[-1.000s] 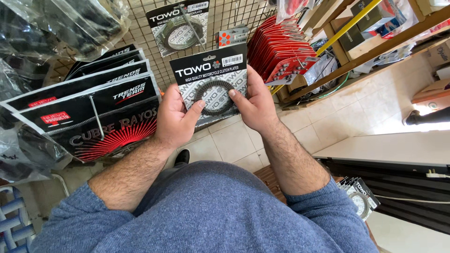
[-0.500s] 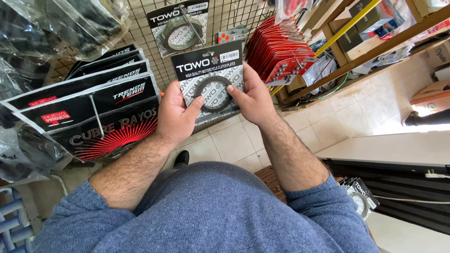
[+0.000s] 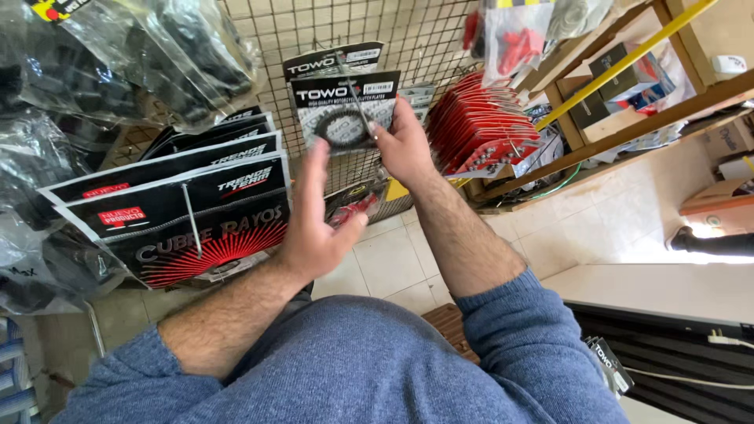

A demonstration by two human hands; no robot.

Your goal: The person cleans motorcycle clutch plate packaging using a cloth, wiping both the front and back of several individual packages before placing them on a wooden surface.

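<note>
1. Covering the wall ahead, a wire display grid carries hooks of hanging stock above a tiled floor.
2. Clear plastic bags of dark parts bulge over the upper left corner of the grid.
3. Black flat packs with a red sunburst print hang in a stack at the left, overlapping one another on a long metal hook.
4. A wooden shelf unit stands to the right with small boxes on it and a yellow rod slanting across its front.
5. Red carded packs fan out in a thick row just right of the right hand.
6. The right hand pinches the lower right edge of a black carded pack holding a dark ring, thumb on its face, pressing it up against the grid.
7. That pack sits on a metal hook, directly in front of another pack of the same kind.
8. The left hand hangs open below the pack, fingers spread upward, holding nothing and blocking part of the lower grid.
</note>
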